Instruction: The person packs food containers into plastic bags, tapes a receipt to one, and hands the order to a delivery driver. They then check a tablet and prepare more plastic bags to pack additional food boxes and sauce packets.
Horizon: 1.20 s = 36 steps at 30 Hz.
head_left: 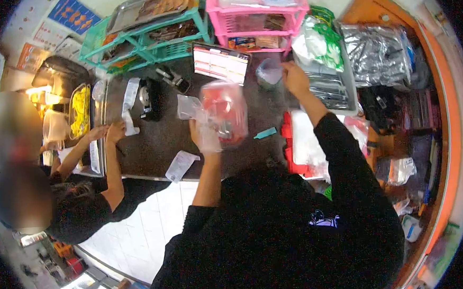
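Over the mid-counter (152, 152), red bag (229, 110) at left hand (205, 135), grip too blurred to tell — best kept level, supported below — and right hand (295, 80), fingers bent, beside grey pot (268, 74), pinch unclear.

A single wide, rounded view is taken from the wearer's head, angled forward and steeply down. The bench (150, 159) is seen close by, from above its near edge, with the left hand (205, 137) and right hand (295, 79) framed over it.
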Each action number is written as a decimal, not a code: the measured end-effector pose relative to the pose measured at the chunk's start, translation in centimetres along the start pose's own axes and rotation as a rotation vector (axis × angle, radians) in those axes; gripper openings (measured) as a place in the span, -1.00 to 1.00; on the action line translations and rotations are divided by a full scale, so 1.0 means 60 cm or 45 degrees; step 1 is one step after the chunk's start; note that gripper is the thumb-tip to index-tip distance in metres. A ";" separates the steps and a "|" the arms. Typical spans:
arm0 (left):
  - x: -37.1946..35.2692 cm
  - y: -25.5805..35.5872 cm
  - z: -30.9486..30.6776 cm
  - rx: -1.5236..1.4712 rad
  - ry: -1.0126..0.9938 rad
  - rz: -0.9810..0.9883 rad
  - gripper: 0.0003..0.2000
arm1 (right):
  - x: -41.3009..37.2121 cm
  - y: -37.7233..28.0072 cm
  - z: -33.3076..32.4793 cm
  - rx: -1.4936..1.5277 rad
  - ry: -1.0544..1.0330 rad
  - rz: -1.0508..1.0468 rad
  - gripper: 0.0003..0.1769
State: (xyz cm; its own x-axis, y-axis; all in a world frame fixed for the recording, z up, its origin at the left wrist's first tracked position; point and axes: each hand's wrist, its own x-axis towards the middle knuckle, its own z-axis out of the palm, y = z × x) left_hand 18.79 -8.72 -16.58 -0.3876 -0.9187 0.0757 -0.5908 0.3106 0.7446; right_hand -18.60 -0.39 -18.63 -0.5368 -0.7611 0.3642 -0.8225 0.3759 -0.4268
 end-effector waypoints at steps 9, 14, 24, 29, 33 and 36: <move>-0.096 -0.043 0.010 -0.565 -0.290 0.214 -0.75 | 0.061 0.049 0.053 -0.301 -0.443 -0.087 -0.84; -0.157 -0.051 -0.012 -0.079 -0.214 0.163 -0.69 | 0.022 -0.033 -0.078 -0.225 -0.014 -0.007 -0.73; -0.084 0.008 -0.092 0.121 -0.055 0.948 -0.80 | -0.319 -0.353 -0.015 0.888 -0.446 0.142 -0.81; -0.061 0.020 -0.095 0.210 -0.424 0.868 -0.69 | -0.317 -0.362 -0.016 0.751 -0.615 0.294 -0.70; -0.043 0.049 -0.108 0.275 -0.732 0.586 -0.62 | -0.322 -0.335 0.000 0.380 -0.659 -0.223 -0.71; -0.044 0.044 -0.103 0.330 -0.832 0.459 -0.62 | -0.327 -0.286 0.024 0.364 -0.749 -0.330 -0.71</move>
State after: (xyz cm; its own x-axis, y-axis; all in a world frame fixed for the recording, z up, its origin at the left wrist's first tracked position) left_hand 22.60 -6.99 -10.70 -0.8764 -0.4461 -0.1816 -0.4644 0.6826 0.5642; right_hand 6.29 7.35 -19.64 -0.0733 -0.9973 0.0097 -0.7852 0.0517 -0.6170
